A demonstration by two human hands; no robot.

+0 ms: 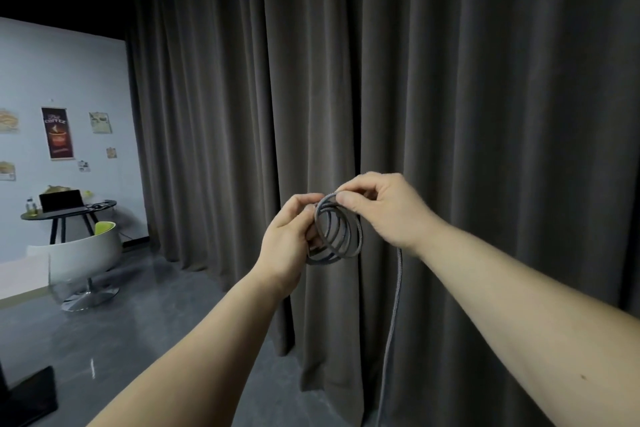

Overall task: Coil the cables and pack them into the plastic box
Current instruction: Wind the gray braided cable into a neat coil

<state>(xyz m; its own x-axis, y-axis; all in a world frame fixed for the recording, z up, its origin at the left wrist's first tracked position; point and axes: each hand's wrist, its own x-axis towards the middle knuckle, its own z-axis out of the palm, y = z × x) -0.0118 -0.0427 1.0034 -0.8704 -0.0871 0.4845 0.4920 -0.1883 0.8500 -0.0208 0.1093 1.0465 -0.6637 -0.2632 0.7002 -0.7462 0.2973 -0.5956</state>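
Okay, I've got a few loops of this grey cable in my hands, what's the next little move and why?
Probably lay one more loop onto the coil. Your left hand grips several finished loops of the grey cable, your right hand pinches the strand at the top of the coil, and a long uncoiled tail hangs down below your right wrist. The plastic box is not in view, so packing looks premature.
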